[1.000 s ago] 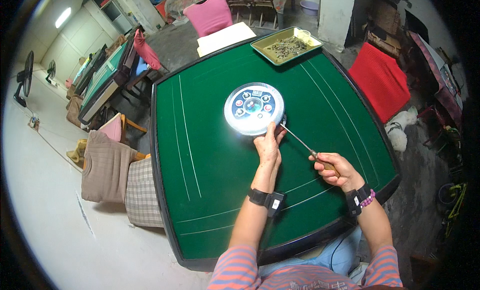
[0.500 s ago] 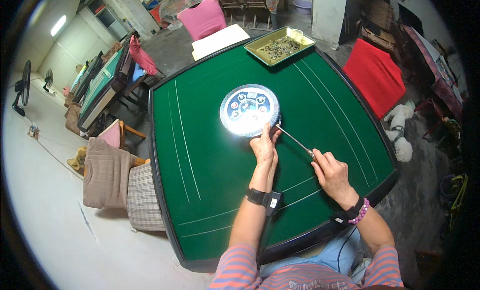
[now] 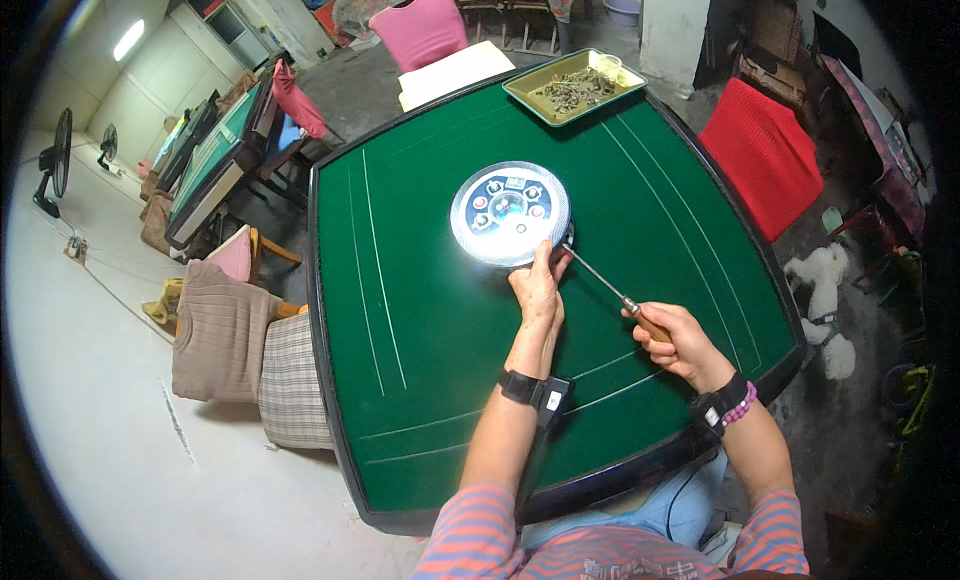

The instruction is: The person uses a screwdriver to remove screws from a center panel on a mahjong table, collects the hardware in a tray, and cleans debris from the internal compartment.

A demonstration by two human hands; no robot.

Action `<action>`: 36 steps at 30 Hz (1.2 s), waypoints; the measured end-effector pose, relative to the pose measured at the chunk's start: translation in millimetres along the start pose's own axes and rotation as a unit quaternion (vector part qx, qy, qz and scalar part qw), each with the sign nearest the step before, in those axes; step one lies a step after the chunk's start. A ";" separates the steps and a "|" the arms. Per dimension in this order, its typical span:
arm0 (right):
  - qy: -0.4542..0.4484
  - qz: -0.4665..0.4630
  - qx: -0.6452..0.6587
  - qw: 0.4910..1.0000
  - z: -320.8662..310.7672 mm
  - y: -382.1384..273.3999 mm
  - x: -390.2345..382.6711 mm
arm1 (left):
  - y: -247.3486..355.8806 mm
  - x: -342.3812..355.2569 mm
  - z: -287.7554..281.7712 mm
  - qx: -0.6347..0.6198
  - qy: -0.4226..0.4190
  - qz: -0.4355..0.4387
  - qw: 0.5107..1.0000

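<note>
We list one striped shirt (image 3: 630,545), its front bearing a row of pale printed characters (image 3: 640,568), partly cut off by the lower edge, together with a few smaller marks beside them. We enter two black wrist units, the left (image 3: 561,390) and the right (image 3: 706,413), each carrying a small white label (image 3: 556,401) whose marks are too small for us to read. We record on the round disc (image 3: 510,215) a small rectangular panel (image 3: 516,183) with fine markings, likewise too small to make out.
</note>
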State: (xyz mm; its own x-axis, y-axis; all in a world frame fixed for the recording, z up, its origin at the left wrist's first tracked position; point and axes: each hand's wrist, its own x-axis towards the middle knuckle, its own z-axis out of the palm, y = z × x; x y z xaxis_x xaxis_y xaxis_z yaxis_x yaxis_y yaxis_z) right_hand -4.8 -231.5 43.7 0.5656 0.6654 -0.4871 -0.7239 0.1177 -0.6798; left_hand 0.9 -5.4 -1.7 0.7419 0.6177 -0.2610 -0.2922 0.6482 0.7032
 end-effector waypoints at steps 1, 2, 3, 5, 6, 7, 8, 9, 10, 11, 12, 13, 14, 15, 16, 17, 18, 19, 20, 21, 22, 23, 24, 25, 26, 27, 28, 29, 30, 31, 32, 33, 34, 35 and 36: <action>0.023 -0.062 -0.084 0.994 5.0 0.0 -1.9 | -0.5 -0.7 0.1 0.001 -0.001 -0.001 1.000; 0.092 -0.273 -0.322 0.902 11.6 7.1 -2.1 | -1.2 -0.9 -0.8 0.004 0.001 0.001 1.000; 0.151 -0.453 -0.521 0.707 21.4 15.2 1.5 | 0.7 0.4 -2.6 0.009 0.003 0.005 1.000; 0.178 -0.409 -0.663 0.601 32.9 13.3 -8.4 | 1.4 1.5 -5.4 0.011 0.006 0.006 1.000; 0.187 -0.417 -0.661 0.596 32.2 13.8 -7.0 | 0.0 1.1 -4.4 0.011 0.007 0.002 1.000; 0.195 -0.423 -0.659 0.590 31.7 13.9 -6.1 | -1.6 1.3 -3.5 0.010 0.009 -0.001 1.000; 0.196 -0.423 -0.660 0.589 30.8 12.3 -5.5 | -3.4 1.9 -2.6 0.009 0.008 -0.003 1.000; 0.180 -0.393 -0.600 0.673 28.7 9.3 -5.5 | -5.9 1.6 -1.1 0.002 0.003 0.000 1.000; 0.161 -0.359 -0.533 0.749 26.4 7.3 -5.6 | -8.1 1.4 0.0 -0.006 -0.002 0.002 1.000; 0.168 -0.300 -0.383 0.857 20.7 13.8 -0.5 | -10.3 1.4 1.2 -0.009 -0.002 -0.001 1.000; 0.158 -0.244 -0.362 0.886 25.6 5.7 -4.0 | -7.4 0.3 0.7 -0.009 -0.004 0.002 1.000; 0.147 -0.187 -0.336 0.911 31.3 -5.2 -6.7 | -4.6 0.0 -2.0 -0.007 -0.005 0.005 1.000; 0.112 -0.122 -0.255 0.953 28.2 -9.8 -4.4 | -3.6 1.7 -6.8 -0.003 -0.001 0.007 1.000; 0.081 -0.085 -0.200 0.973 24.1 -14.7 -3.0 | -5.3 3.5 -6.0 0.003 -0.009 0.010 1.000; 0.069 -0.045 -0.137 0.987 20.3 -16.4 -2.9 | -6.6 4.3 -5.5 0.009 -0.018 0.014 1.000; 0.055 -0.005 -0.073 0.996 17.4 -17.2 -2.4 | -6.9 4.6 -5.6 0.008 -0.017 0.015 1.000; 0.054 -0.006 -0.072 0.996 14.0 -14.7 -1.1 | -5.9 4.1 -5.8 0.012 -0.017 0.005 1.000; 0.030 0.020 0.000 0.999 10.8 -11.2 0.8 | -4.5 3.5 -5.7 0.017 -0.016 -0.004 1.000; 0.005 0.045 0.072 0.996 8.5 -8.1 2.0 | -3.2 2.6 -5.3 0.019 -0.016 -0.003 1.000; 0.001 0.044 0.074 0.996 7.4 -5.8 2.9 | -1.0 2.6 -4.7 0.011 -0.019 -0.004 1.000; -0.004 0.030 0.072 0.997 6.9 -3.7 3.5 | 1.2 2.5 -3.8 0.003 -0.023 -0.004 1.000; -0.010 0.017 0.071 0.997 7.0 -3.0 3.6 | 1.6 3.6 -3.4 0.006 -0.024 -0.001 1.000; 0.014 -0.018 -0.016 1.000 9.1 -6.1 2.3 | -0.4 4.9 -3.7 0.000 -0.027 -0.006 1.000; 0.022 -0.081 -0.081 0.993 12.0 -7.8 1.7 | -2.3 6.1 -4.0 -0.006 -0.031 -0.010 0.999; 0.053 -0.143 -0.183 0.971 10.7 -1.2 4.7 | -4.2 6.5 -4.9 -0.008 -0.026 -0.006 1.000; 0.084 -0.204 -0.281 0.934 10.3 5.8 8.4 | -3.3 6.0 -3.3 -0.007 -0.028 -0.005 1.000; 0.117 -0.219 -0.367 0.896 12.6 6.7 4.7 | -2.8 5.2 -1.7 -0.007 -0.019 -0.017 1.000; 0.131 -0.298 -0.441 0.836 11.5 12.7 7.3 | -2.9 4.7 0.1 -0.008 -0.010 -0.030 0.999; 0.138 -0.301 -0.473 0.817 13.8 13.9 6.2 | -1.7 3.8 -1.7 -0.018 -0.013 -0.039 0.999; 0.145 -0.302 -0.504 0.796 16.3 13.8 4.0 | -2.4 4.6 -0.8 -0.016 -0.012 -0.039 0.999; 0.145 -0.302 -0.503 0.797 19.7 13.7 1.1 | -4.3 6.3 1.1 -0.009 -0.004 -0.041 0.999; 0.168 -0.362 -0.571 0.717 24.1 12.6 -2.1 | -3.4 6.5 3.3 -0.002 0.005 -0.042 0.999; 0.188 -0.417 -0.631 0.626 28.0 12.0 -4.2 | -1.9 6.1 3.6 -0.008 0.006 -0.034 0.999; 0.187 -0.416 -0.631 0.628 31.8 12.1 -5.2 | -0.5 5.2 3.1 -0.007 0.008 -0.034 0.999; 0.210 -0.430 -0.657 0.583 34.7 11.3 -6.7 | -0.1 3.5 4.2 -0.002 0.015 -0.031 0.999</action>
State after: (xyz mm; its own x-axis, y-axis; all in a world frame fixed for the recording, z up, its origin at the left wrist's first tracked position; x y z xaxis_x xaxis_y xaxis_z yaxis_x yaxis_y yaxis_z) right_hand -30.5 -209.1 58.3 0.7419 0.5059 0.4400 0.6703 -0.5742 -0.4700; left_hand 6.0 -5.2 0.1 0.7399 0.5899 -0.3234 -0.2495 0.6871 0.6824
